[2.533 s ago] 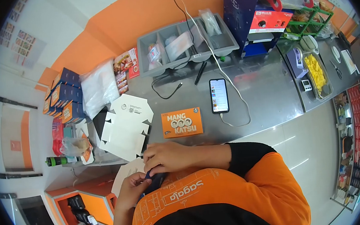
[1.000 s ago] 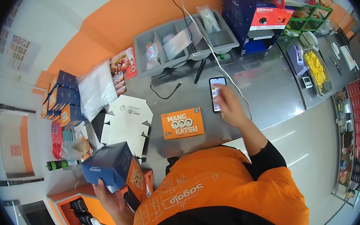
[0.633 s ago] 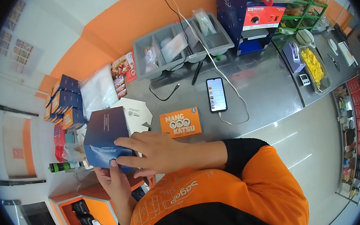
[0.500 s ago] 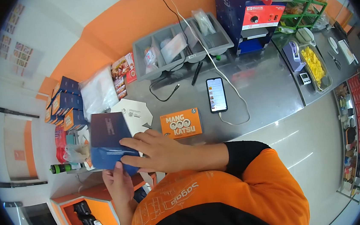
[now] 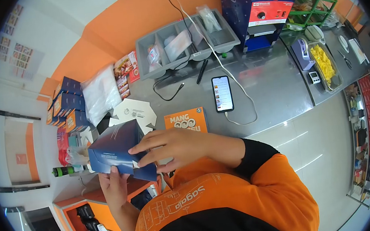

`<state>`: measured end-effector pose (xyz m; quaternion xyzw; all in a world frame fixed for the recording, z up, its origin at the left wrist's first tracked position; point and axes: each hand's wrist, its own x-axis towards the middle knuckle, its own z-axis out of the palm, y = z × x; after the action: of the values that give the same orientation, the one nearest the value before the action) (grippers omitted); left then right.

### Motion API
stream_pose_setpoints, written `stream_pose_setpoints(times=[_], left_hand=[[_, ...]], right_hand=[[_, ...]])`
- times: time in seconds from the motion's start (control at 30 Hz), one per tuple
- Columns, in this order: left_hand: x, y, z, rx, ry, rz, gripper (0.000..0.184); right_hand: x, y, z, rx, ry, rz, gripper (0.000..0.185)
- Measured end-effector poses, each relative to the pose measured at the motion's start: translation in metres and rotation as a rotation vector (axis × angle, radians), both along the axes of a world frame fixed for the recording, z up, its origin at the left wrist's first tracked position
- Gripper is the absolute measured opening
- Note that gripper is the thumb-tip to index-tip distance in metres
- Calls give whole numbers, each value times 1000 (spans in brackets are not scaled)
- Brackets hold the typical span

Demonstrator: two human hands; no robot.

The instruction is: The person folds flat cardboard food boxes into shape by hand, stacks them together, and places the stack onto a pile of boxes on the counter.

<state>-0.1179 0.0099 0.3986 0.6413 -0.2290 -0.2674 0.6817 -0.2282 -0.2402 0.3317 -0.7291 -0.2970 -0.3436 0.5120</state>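
The left hand (image 5: 115,187) pinches the blue box (image 5: 116,150), left of middle in my view; the right hand (image 5: 168,147) has fingers spread at its edge. I think pushing too hard could bend it.

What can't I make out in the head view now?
Head view: inside of the blue box, hidden by its walls.
Head view: fingertips of the left hand, mostly hidden by the box.
Head view: lower part of the orange box, hidden by the right hand and wrist.
Head view: text on the phone, too small.
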Motion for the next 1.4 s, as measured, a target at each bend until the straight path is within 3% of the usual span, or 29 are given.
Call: stream_pose_setpoints(times=[0.13, 0.27, 0.37, 0.53, 0.57, 0.63, 0.77, 0.87, 1.07, 1.4], left_hand=[[-7, -12, -11, -49, -7, 38, 37], [-22, -23, -30, 51, -333, 105, 45], [-37, -30, -35, -1, -394, 134, 47], [-40, -20, -53, -90, -421, 261, 52], [-38, -21, -53, -154, -381, 285, 53], [-29, -22, -48, -281, -299, 330, 56], [-4, -4, -30, -244, -39, 159, 61], [10, 10, -37, -114, -167, 69, 65], [21, 8, -43, -147, -193, -54, 66], [25, -10, -38, -161, 30, -90, 55]], right_hand=[[-5, 3, 9, -59, 5, -139, 62], [-4, 13, 6, -88, -75, -303, 65], [0, 22, -3, 2, -115, -333, 68], [4, 37, -12, 265, -99, -112, 63], [3, 39, -10, 310, -93, -62, 61], [-6, 32, -2, 142, -123, -137, 57], [-6, 22, 5, -11, -186, -175, 54], [-10, 20, 9, -75, -174, -145, 55], [-4, 22, -1, -33, -214, -110, 52], [-8, 26, 8, -99, -193, -180, 45]])
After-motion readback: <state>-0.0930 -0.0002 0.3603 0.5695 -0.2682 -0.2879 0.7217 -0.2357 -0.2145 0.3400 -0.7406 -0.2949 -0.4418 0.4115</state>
